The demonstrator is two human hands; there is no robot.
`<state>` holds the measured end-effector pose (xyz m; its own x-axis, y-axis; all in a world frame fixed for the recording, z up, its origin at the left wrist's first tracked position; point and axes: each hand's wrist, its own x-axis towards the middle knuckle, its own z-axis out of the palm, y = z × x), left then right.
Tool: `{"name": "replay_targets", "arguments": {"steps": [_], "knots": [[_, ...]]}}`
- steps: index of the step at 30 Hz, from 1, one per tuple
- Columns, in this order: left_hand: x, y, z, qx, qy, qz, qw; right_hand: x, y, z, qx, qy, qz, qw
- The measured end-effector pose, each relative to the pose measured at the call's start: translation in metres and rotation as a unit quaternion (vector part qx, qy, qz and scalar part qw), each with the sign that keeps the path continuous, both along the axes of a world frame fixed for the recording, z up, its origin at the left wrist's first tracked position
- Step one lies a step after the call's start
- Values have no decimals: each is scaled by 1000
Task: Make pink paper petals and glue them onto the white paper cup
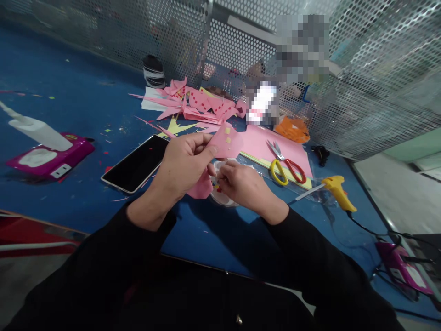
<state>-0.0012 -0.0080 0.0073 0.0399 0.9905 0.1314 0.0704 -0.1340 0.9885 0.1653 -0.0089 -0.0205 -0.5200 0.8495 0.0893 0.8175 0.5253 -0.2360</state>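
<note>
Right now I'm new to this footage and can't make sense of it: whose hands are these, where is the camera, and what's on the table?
No machine here: a person's two bare hands, filmed by one camera on their head looking down. The left hand pinches a pink paper dotted with yellow squares; the right hand fingers something too small to tell, over a clear dish. On the blue table lie a phone, scissors, a yellow glue gun and pink paper scraps.
</note>
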Motion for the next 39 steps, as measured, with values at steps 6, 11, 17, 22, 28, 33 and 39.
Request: {"name": "replay_targets", "arguments": {"steps": [6, 11, 17, 22, 28, 33, 39], "knots": [[-2, 5, -4, -1, 4, 1, 1000, 10, -5, 0, -27, 214, -45, 975], [-3, 6, -6, 0, -12, -14, 1000, 16, -10, 4, -125, 401, -117, 900], [-2, 7, -10, 4, 4, -28, 1000, 17, -14, 3, -149, 501, -168, 836], [-2, 8, -13, 7, 4, -38, 999, 15, -13, -4, -152, 538, -181, 809], [-1, 6, -12, 7, 16, -37, 999, 13, -13, -5, -145, 544, -185, 806], [-2, 6, -12, 6, 23, -42, 999, 17, -19, 2, -76, 546, -195, 811], [2, 1, -10, 28, 78, -82, 993, 31, -27, 7, -24, 580, -202, 789]]}}
